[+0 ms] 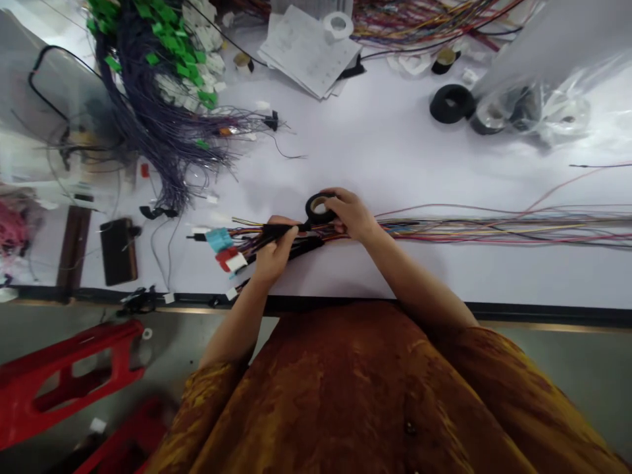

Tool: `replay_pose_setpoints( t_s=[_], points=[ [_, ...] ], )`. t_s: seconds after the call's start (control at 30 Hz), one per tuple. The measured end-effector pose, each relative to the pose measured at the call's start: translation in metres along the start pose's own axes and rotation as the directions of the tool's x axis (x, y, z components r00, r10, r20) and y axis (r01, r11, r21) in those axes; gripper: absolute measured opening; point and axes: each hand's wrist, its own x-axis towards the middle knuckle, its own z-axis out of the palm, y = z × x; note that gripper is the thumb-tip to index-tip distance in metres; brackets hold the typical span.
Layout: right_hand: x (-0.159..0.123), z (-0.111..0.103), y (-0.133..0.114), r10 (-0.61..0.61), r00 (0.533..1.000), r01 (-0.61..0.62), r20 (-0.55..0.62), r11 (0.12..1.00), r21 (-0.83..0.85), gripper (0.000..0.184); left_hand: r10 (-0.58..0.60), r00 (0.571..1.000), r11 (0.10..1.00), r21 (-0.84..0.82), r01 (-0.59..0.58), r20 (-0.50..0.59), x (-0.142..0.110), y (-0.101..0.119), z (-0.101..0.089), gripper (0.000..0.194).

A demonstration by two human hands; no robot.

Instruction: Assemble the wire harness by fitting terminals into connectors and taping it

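Observation:
My left hand (275, 253) is closed around a wire bundle near its connector end, the thumb pressed on a black-taped stretch. Between the fingers of my right hand (353, 216) is a roll of black tape (311, 212), held just above the wires. A strip of tape seems to run from the roll to the wrapped part. The wire bundle (474, 228) stretches away to the right in several colours. At its left end are a light blue connector (218, 239), a red connector (226, 258) and a white connector (236, 263).
Dark purple wires (143, 112) with green connectors (180, 49) lie at the upper left. A phone (118, 251) rests near the front edge. Papers (309, 52) lie at the back. Another black tape roll (451, 103) sits beside plastic-wrapped rolls. Red stools (74, 375) stand below.

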Motion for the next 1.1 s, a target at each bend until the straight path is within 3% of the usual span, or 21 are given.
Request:
replay_pose_setpoints(
  t_s=[0.1, 0.23, 0.33, 0.5, 0.63, 0.83, 0.9, 0.97, 1.03, 1.1],
  points=[
    [-0.004, -0.010, 0.013, -0.028, 0.999, 0.030, -0.020, 0.992, 0.122, 0.026, -0.168, 0.985, 0.952, -0.251, 0.175, 0.049, 0.007, -0.018, 0.008, 0.026],
    [-0.009, -0.014, 0.019, -0.052, 0.996, 0.063, -0.079, 0.987, 0.148, 0.023, -0.224, 0.965, 0.935, -0.251, 0.252, 0.133, 0.016, -0.024, 0.014, 0.023],
    [-0.023, -0.013, 0.013, -0.068, 0.994, 0.079, -0.082, 0.988, 0.136, 0.027, -0.189, 0.972, 0.956, -0.200, 0.214, 0.138, 0.019, -0.016, 0.013, 0.020],
    [-0.071, 0.005, 0.010, -0.110, 0.993, 0.112, -0.036, 0.992, 0.055, 0.040, -0.098, 0.983, 0.986, -0.121, 0.118, 0.156, 0.019, -0.005, 0.007, 0.023],
    [-0.095, 0.035, 0.034, -0.116, 0.993, 0.117, -0.038, 0.992, 0.038, 0.045, -0.076, 0.984, 0.997, -0.019, 0.081, 0.158, 0.023, 0.000, 0.005, 0.021],
    [-0.092, 0.069, 0.076, -0.227, 0.973, 0.229, 0.040, 0.972, -0.046, 0.066, -0.009, 0.987, 0.977, 0.212, -0.026, 0.163, 0.027, 0.011, 0.006, 0.012],
    [-0.093, 0.066, 0.076, -0.265, 0.957, 0.278, 0.118, 0.953, -0.116, 0.066, -0.049, 0.985, 0.981, 0.192, 0.017, 0.166, 0.026, 0.013, 0.007, 0.012],
    [-0.092, 0.053, 0.067, -0.287, 0.944, 0.314, 0.164, 0.934, -0.172, 0.052, -0.113, 0.978, 0.990, 0.109, 0.094, 0.177, 0.022, 0.015, 0.007, 0.015],
    [-0.087, 0.033, 0.051, -0.326, 0.942, 0.335, 0.079, 0.913, -0.231, 0.033, -0.140, 0.972, 0.990, 0.018, 0.139, 0.187, 0.015, 0.015, 0.007, 0.018],
    [-0.076, 0.012, 0.034, -0.334, 0.938, 0.303, -0.088, 0.918, -0.257, 0.024, -0.110, 0.975, 0.993, -0.015, 0.115, 0.194, 0.008, 0.013, 0.006, 0.024]
  ],
)
